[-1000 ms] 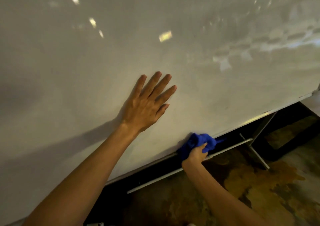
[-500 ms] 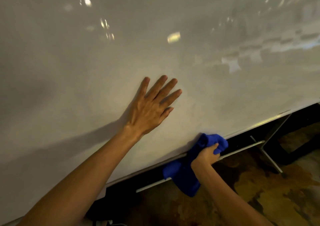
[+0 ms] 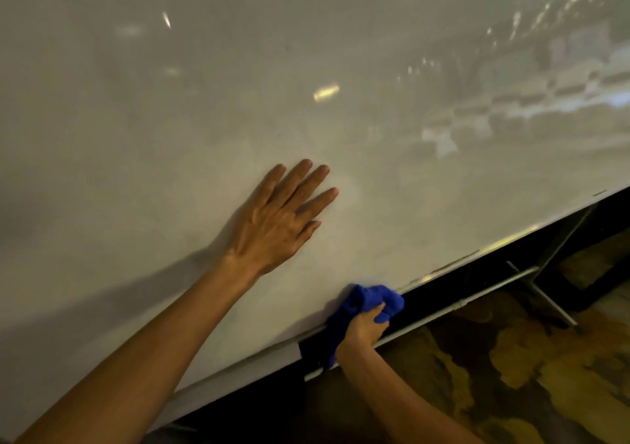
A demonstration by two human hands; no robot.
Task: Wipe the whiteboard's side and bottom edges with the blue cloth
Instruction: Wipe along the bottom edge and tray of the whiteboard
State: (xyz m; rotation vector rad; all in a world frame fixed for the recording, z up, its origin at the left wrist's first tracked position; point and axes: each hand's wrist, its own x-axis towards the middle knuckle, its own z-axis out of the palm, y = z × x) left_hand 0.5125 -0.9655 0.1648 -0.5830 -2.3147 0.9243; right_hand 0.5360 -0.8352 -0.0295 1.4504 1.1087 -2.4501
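A large whiteboard [image 3: 341, 68] fills most of the view, its bottom edge [image 3: 453, 264] running diagonally from lower left to upper right. My left hand [image 3: 278, 220] lies flat on the board's surface, fingers spread, holding nothing. My right hand [image 3: 364, 324] grips a bunched blue cloth [image 3: 366, 302] and presses it against the bottom edge, just below and right of the left hand. Part of the cloth hangs down behind my right wrist.
Below the board a thin metal crossbar [image 3: 477, 298] of the stand runs parallel to the edge, joining angled legs [image 3: 552, 304] at the right. The floor [image 3: 511, 375] beneath is mottled brown and dark. A white tray section [image 3: 238, 372] sits along the lower-left edge.
The blue cloth, hanging loose half a second ago, is bunched tighter in my right hand at the bottom edge. My left hand stays flat on the board.
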